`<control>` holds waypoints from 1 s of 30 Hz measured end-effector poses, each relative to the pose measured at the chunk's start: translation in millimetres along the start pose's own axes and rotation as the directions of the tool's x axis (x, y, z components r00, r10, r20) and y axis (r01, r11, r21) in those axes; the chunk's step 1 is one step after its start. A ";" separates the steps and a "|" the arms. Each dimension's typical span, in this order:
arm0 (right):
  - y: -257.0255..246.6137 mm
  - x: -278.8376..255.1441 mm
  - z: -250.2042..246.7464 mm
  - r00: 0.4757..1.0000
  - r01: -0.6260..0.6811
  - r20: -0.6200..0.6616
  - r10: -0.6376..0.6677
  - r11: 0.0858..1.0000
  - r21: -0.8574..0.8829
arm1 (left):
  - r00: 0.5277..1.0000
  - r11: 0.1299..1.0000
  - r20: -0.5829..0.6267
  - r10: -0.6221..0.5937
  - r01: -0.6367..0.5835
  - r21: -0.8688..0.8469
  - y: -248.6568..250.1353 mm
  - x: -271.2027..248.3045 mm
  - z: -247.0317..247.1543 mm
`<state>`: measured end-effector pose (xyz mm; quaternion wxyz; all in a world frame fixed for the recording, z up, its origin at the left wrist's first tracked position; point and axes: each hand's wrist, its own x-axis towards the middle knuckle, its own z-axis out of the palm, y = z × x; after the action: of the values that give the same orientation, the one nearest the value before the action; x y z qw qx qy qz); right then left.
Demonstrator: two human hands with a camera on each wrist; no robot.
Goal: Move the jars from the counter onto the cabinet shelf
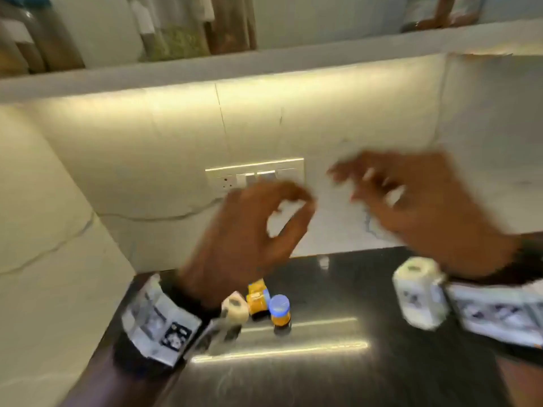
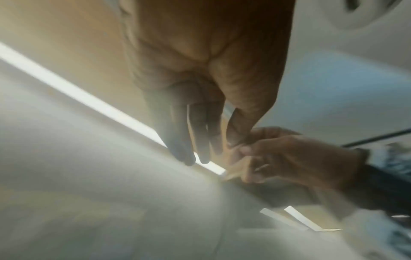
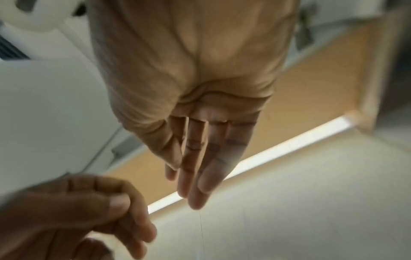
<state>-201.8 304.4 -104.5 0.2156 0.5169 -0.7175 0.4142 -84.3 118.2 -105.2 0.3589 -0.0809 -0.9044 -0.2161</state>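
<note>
A small jar with a blue lid and orange contents (image 1: 280,309) stands on the dark counter (image 1: 338,377), below my left wrist. Just behind it is a yellow-labelled container (image 1: 258,296), too blurred to tell more. My left hand (image 1: 302,201) is raised in front of the backsplash, thumb and fingers loosely curved, holding nothing. My right hand (image 1: 367,183) hovers beside it with fingers spread and empty. The wrist views show the left hand (image 2: 200,140) and the right hand (image 3: 195,176) with straight, empty fingers. The cabinet shelf (image 1: 264,58) runs above both hands.
Several storage jars (image 1: 173,33) stand on the shelf at left and centre, with another blurred jar at the far right (image 1: 440,13). A switch plate (image 1: 229,177) is set in the pale backsplash behind my left hand. A light strip glows under the shelf.
</note>
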 end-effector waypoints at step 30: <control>91.1 -236.3 194.4 0.384 -0.858 0.307 0.871 0.213 0.468 | 0.447 0.487 0.297 -0.844 0.870 0.074 -204.6 -198.5 196.0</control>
<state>-174.5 289.8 -422.2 -0.2049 0.0624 -0.7220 0.6579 -121.6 25.1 -436.2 0.0584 0.3394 -0.8526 -0.3930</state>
